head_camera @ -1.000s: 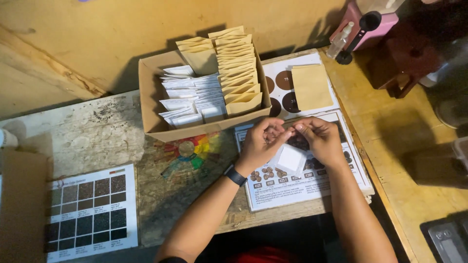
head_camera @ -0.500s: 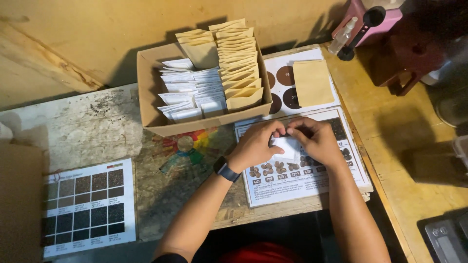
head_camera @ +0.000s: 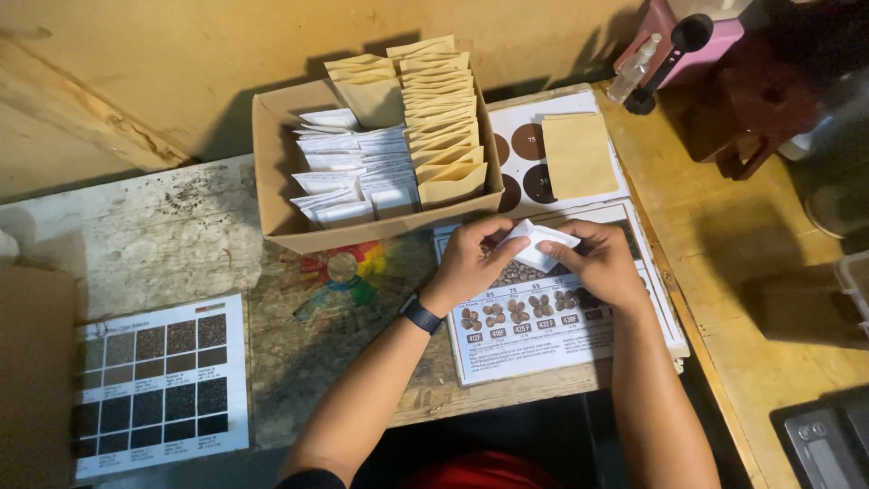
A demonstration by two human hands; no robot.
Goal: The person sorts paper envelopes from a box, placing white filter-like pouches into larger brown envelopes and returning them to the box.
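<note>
My left hand (head_camera: pixel 472 260) and my right hand (head_camera: pixel 599 262) both grip a small white paper packet (head_camera: pixel 536 245), held just above a laminated chart of bean pictures (head_camera: pixel 543 328). A dark watch sits on my left wrist. Right behind the hands stands an open cardboard box (head_camera: pixel 285 177); it holds several white packets (head_camera: pixel 348 177) on its left side and a row of tan paper envelopes (head_camera: pixel 444 122) on its right. One loose tan envelope (head_camera: pixel 579 156) lies flat on a chart with brown circles, to the right of the box.
A card of dark square swatches (head_camera: pixel 163 385) lies at the front left of the worn table. A colour wheel sheet (head_camera: pixel 344 272) lies in front of the box. A pink device (head_camera: pixel 674 45) stands at the back right, a scale (head_camera: pixel 828 444) at the front right corner.
Both hands have kept working the white packet and have lifted and turned it slightly; it now sticks out between the fingertips. The box and envelopes have not moved.
</note>
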